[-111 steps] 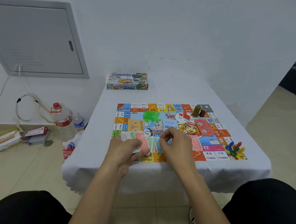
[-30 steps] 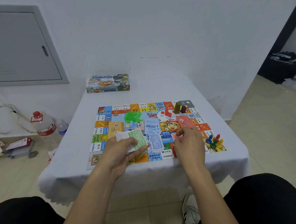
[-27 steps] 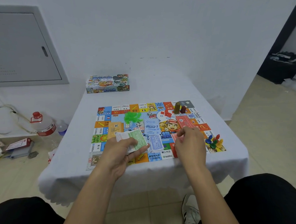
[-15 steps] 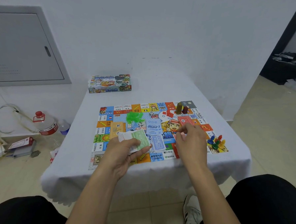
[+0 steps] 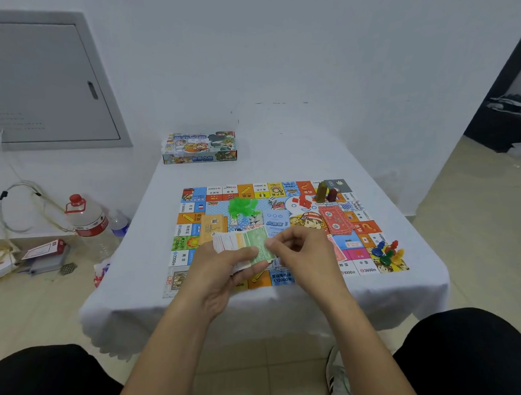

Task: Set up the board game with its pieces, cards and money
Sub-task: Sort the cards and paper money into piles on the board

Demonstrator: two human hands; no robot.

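The colourful game board [image 5: 281, 228] lay flat on the white-clothed counter [image 5: 415, 281], near its front edge. Above the board's near side, the left hand [image 5: 219, 273] gripped a fanned stack of paper money [image 5: 244, 245], green note uppermost, while the right hand [image 5: 304, 254] pinched that note's edge. The game box [image 5: 200, 147] sat closed at the far left, contents unseen.

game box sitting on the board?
No, the game box lies on the white tablecloth at the far left corner, apart from the board.
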